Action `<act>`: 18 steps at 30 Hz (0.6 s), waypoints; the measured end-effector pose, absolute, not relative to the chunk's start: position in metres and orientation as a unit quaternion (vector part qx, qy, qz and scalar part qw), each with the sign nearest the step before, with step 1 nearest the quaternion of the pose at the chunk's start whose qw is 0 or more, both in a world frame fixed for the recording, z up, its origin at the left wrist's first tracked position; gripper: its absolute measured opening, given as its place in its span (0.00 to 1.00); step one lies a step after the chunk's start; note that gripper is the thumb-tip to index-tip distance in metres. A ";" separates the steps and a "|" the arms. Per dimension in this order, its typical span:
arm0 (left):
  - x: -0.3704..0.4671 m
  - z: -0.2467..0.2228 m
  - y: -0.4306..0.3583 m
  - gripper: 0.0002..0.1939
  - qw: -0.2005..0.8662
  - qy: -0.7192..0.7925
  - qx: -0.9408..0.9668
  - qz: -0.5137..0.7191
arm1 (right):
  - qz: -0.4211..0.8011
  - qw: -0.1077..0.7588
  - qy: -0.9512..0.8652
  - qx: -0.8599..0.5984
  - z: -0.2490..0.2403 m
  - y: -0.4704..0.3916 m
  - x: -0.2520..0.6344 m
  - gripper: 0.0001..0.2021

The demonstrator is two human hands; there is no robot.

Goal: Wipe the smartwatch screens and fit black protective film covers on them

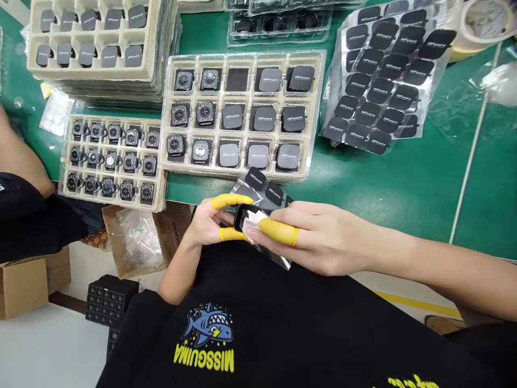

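My left hand, with yellow finger cots on the thumb and a finger, grips a black smartwatch case by its edges. My right hand, also wearing a yellow finger cot, pinches a white wipe against the watch face. A strip of black HiFuture stickers on clear film sticks out from behind my right hand; its hold is hidden. Just beyond is a moulded tray with watch cases, some face down, others covered by HiFuture stickers. One compartment shows only a dark flat square.
At left lies a second tray of watches, below a tall stack of trays. Sticker sheets and a tape roll lie at right. A carton with plastic bags stands below the green table's edge. Another person's arm is at far left.
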State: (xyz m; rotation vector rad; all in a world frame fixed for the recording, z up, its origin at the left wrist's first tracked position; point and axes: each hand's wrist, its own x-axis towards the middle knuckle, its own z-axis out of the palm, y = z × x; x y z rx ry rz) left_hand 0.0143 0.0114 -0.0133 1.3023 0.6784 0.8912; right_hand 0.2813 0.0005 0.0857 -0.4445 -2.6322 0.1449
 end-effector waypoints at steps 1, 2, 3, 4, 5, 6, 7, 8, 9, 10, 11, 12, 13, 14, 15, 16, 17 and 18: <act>0.015 -0.014 0.011 0.40 0.653 0.301 0.581 0.382 | 0.041 0.229 -0.960 -0.155 0.084 0.002 0.278 0.14; 0.016 -0.015 0.010 0.39 0.649 0.303 0.589 0.373 | 0.030 0.226 -0.962 -0.149 0.082 0.004 0.275 0.13; 0.017 -0.016 0.009 0.38 0.645 0.303 0.597 0.369 | 0.018 0.223 -0.964 -0.145 0.081 0.006 0.273 0.13; 0.018 -0.019 0.009 0.36 0.641 0.300 0.602 0.370 | 0.003 0.222 -0.964 -0.144 0.079 0.008 0.271 0.13; 0.019 -0.021 0.008 0.35 0.638 0.295 0.603 0.377 | -0.012 0.220 -0.965 -0.144 0.078 0.011 0.270 0.13; 0.020 -0.023 0.008 0.35 0.638 0.291 0.598 0.388 | -0.028 0.217 -0.965 -0.147 0.078 0.014 0.269 0.13; 0.020 -0.025 0.007 0.36 0.638 0.290 0.588 0.404 | -0.044 0.211 -0.964 -0.153 0.078 0.016 0.270 0.13; 0.020 -0.027 0.007 0.37 0.638 0.295 0.575 0.419 | -0.058 0.205 -0.963 -0.164 0.078 0.019 0.272 0.13; 0.020 -0.027 0.006 0.38 0.637 0.303 0.564 0.430 | -0.068 0.200 -0.961 -0.178 0.079 0.021 0.276 0.12; 0.019 -0.027 0.006 0.39 0.635 0.313 0.557 0.434 | -0.074 0.199 -0.957 -0.196 0.080 0.022 0.280 0.12; 0.018 -0.026 0.007 0.40 0.634 0.321 0.554 0.435 | -0.077 0.205 -0.951 -0.217 0.081 0.022 0.284 0.12; 0.017 -0.025 0.007 0.40 0.632 0.326 0.552 0.435 | -0.076 0.217 -0.943 -0.240 0.083 0.021 0.289 0.13; 0.016 -0.023 0.008 0.40 0.632 0.325 0.553 0.435 | -0.071 0.234 -0.934 -0.261 0.085 0.019 0.293 0.15; 0.015 -0.022 0.009 0.40 0.631 0.322 0.553 0.438 | -0.062 0.251 -0.926 -0.276 0.087 0.016 0.295 0.16; 0.015 -0.020 0.009 0.40 0.629 0.319 0.554 0.442 | -0.048 0.266 -0.920 -0.283 0.089 0.012 0.297 0.17; 0.015 -0.019 0.010 0.40 0.628 0.316 0.555 0.444 | -0.032 0.276 -0.919 -0.280 0.090 0.008 0.297 0.17; 0.014 -0.019 0.011 0.40 0.628 0.315 0.556 0.445 | -0.016 0.279 -0.921 -0.272 0.090 0.004 0.295 0.16; 0.014 -0.018 0.011 0.40 0.631 0.313 0.556 0.442 | -0.003 0.280 -0.924 -0.261 0.090 0.000 0.293 0.15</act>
